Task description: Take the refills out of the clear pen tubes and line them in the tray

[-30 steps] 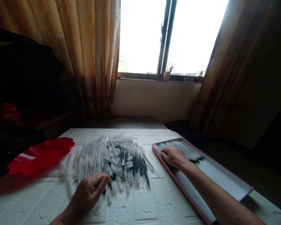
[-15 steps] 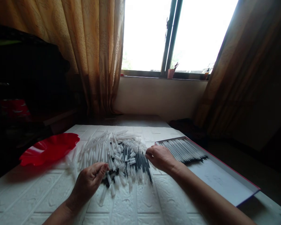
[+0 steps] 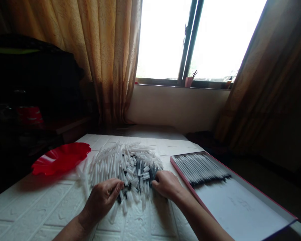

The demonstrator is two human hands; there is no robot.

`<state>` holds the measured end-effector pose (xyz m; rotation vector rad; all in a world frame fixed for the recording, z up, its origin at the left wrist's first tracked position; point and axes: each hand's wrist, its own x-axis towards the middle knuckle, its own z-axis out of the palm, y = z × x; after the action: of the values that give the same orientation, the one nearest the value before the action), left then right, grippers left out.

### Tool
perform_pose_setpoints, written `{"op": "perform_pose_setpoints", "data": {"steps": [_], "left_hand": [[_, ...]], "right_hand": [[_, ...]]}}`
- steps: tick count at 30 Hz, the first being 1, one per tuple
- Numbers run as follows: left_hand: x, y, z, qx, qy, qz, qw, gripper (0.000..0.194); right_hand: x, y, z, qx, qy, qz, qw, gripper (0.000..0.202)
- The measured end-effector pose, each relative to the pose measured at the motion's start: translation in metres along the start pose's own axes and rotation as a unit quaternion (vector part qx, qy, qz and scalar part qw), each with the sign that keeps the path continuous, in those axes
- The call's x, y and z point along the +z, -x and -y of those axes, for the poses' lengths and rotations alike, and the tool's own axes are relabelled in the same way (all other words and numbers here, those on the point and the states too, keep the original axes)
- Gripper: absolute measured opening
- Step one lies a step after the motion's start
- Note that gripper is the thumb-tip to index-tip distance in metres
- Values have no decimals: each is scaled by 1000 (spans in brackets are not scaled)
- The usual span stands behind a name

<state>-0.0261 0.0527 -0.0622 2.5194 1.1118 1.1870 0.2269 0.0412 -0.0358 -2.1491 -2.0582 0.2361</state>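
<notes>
A heap of translucent white pen barrels (image 3: pixel 102 167) covers the middle of the white table, with short clear caps (image 3: pixel 145 176) on its near side. Thin dark pen refills (image 3: pixel 152 171) lie at the heap's right. My left hand (image 3: pixel 102 197) is closed in a pinch at the near left of the heap; what its fingertips hold, if anything, is hidden. Against the dark refills, my right hand (image 3: pixel 167 183) has its fingers curled shut, and I cannot make out what is in them. Small black pieces (image 3: pixel 119 198) lie beside my left fingertips.
Right of the heap lies a shallow red-edged box lid (image 3: pixel 240 204), a row of pens (image 3: pixel 203 165) with dark ends in its far part. A red wavy-rimmed dish (image 3: pixel 62 159) sits at the table's left. A pink cup (image 3: pixel 189 82) stands on the windowsill.
My right hand has moved left and down from beside the box lid to the dark refills. My left hand remains pinched near the heap. The whole view has shifted slightly.
</notes>
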Motion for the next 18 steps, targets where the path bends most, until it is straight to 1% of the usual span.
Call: {"op": "perform_pose_setpoints", "data": {"steps": [6, 11, 14, 18], "left_hand": [[1, 2, 2, 3, -2, 11, 1000, 33], [3, 3, 2, 1, 2, 19, 1000, 31], [5, 4, 1, 2, 8, 30, 1000, 30], [7, 6, 0, -2, 22, 42, 999, 26]], "right_hand": [[-1, 0, -13, -14, -68, 13, 998, 20], [-8, 7, -20, -30, -136, 6, 990, 28], [-8, 12, -14, -47, -167, 10, 985, 29], [-5, 22, 5, -85, -192, 12, 978, 22]]}}
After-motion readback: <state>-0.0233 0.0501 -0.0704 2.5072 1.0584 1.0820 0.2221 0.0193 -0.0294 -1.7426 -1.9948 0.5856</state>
